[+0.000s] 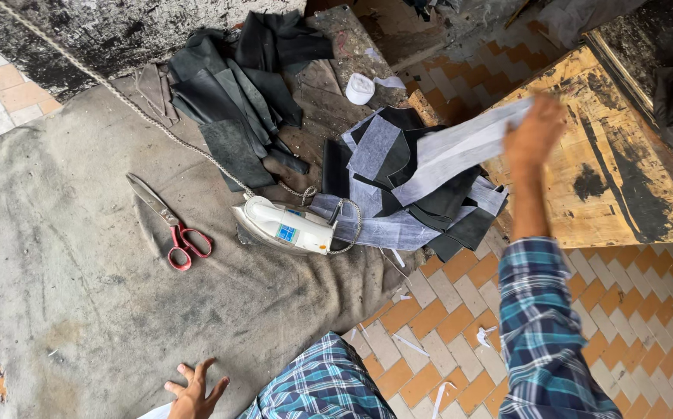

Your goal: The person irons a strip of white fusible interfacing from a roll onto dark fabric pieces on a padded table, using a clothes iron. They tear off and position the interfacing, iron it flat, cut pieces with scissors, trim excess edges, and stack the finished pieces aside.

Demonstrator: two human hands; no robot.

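Right hand (534,132) clamped on blurred white fabric strip (460,147) above grey/black fabric pile (414,194); left hand (194,392) open, fingers spread, on grey cloth (65,295). White iron (286,225) nearby.

The right hand (534,132) and the white fabric strip (460,147) it grips are motion-blurred; the left hand (195,392) is cut off by the bottom edge; its palm is hidden.
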